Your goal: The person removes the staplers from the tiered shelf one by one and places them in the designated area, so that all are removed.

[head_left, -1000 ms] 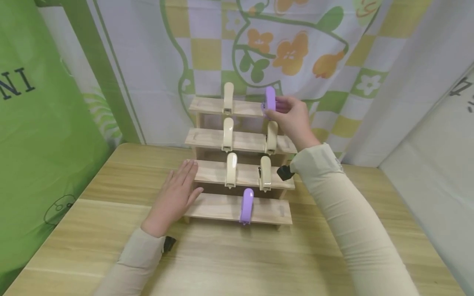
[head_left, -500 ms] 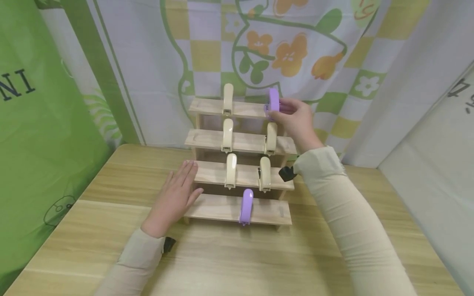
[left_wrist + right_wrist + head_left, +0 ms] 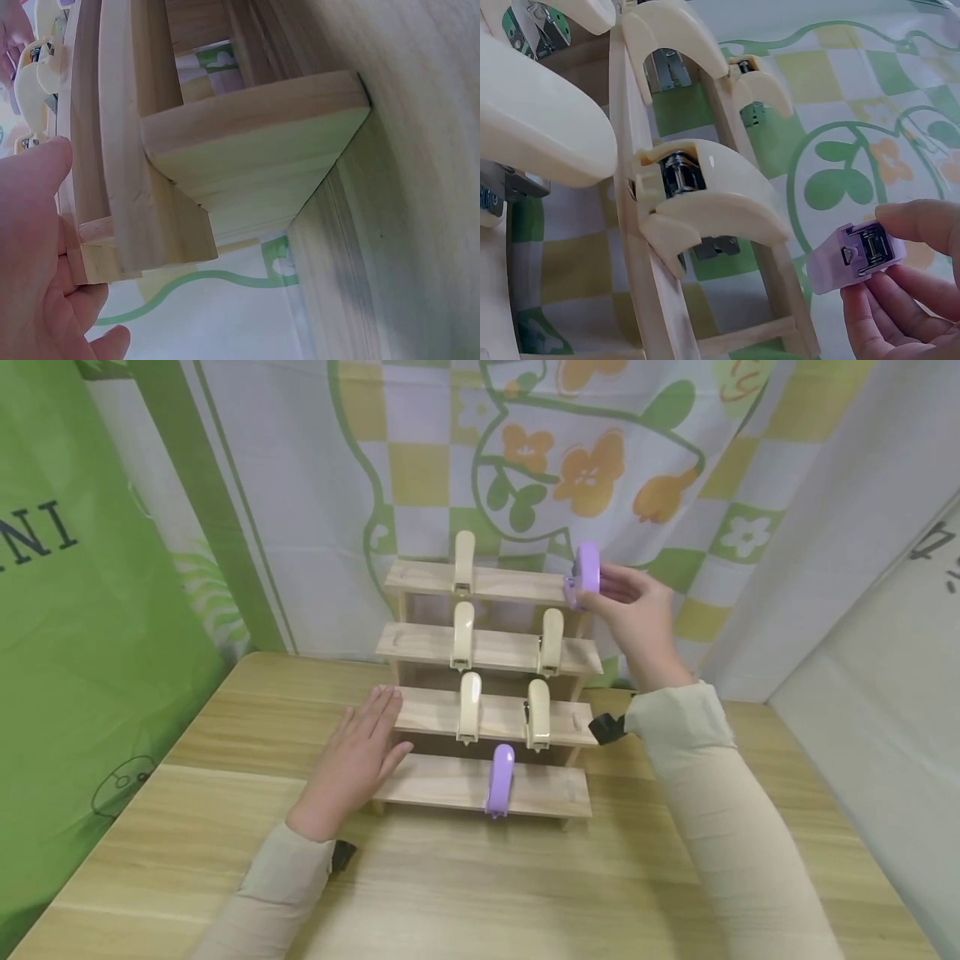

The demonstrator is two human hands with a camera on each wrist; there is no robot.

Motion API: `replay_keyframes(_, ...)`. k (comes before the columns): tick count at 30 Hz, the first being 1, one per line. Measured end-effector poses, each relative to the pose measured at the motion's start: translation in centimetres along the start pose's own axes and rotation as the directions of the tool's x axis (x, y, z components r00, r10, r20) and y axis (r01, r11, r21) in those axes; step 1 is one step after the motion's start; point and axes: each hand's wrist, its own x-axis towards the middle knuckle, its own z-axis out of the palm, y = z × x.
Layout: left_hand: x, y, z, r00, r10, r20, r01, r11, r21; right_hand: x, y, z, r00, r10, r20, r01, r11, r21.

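My right hand [image 3: 637,618] pinches a purple stapler [image 3: 588,568] between thumb and fingers, by the right end of the top shelf. The right wrist view shows this purple stapler [image 3: 855,259] held apart from the wooden rack [image 3: 671,300], its metal inside facing the camera. My left hand [image 3: 352,756] rests with straight fingers against the left end of the stepped wooden rack [image 3: 427,714]. Another purple stapler [image 3: 500,781] sits on the lowest shelf. A cream stapler [image 3: 464,562] stands at the top, above several more on the two middle shelves.
The rack stands on a wood-grain table [image 3: 465,893]. Close behind it hangs a patterned curtain [image 3: 420,477]. A green cloth [image 3: 90,652] borders the left side, and a pale panel [image 3: 885,610] the right.
My right hand has moved to the right with the purple stapler, from above the top shelf to its right end. The left hand has stayed in place.
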Motion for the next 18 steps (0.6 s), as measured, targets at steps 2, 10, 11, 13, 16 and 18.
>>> replay_keyframes(2, 0.0, 0.0, 0.0, 1.000, 0.000, -0.002, 0.000, 1.000, 0.004, -0.3, 0.1, -0.6, 1.000, 0.013, -0.010, -0.012, 0.999, 0.040)
replay_keyframes(10, 0.0, 0.0, 0.0, 1.000, -0.007, 0.005, 0.007, 1.000, 0.019, -2.2, 0.9, -3.0, 0.998, -0.006, -0.065, 0.012, 0.996, 0.092)
replay_keyframes(11, 0.0, 0.0, 0.0, 1.000, -0.007, 0.006, 0.007, 1.000, 0.021, -2.4, 1.0, -3.3, 0.997, -0.010, -0.074, 0.017, 0.996, 0.092)
replay_keyframes(13, 0.0, 0.1, 0.0, 1.000, -0.004, 0.004, 0.004, 1.000, 0.025, -2.8, 1.2, -3.9, 0.996, -0.012, -0.090, 0.021, 0.995, 0.100)
replay_keyframes(16, 0.1, 0.2, 0.0, 1.000, 0.003, -0.012, -0.003, 0.999, 0.033, -3.3, 1.7, -4.6, 0.993, -0.011, -0.118, 0.021, 0.996, 0.087)
replay_keyframes(18, 0.1, 0.3, 0.1, 1.000, 0.006, -0.023, -0.005, 0.999, 0.037, -3.6, 2.1, -5.0, 0.991, 0.002, -0.134, 0.009, 0.997, 0.081)
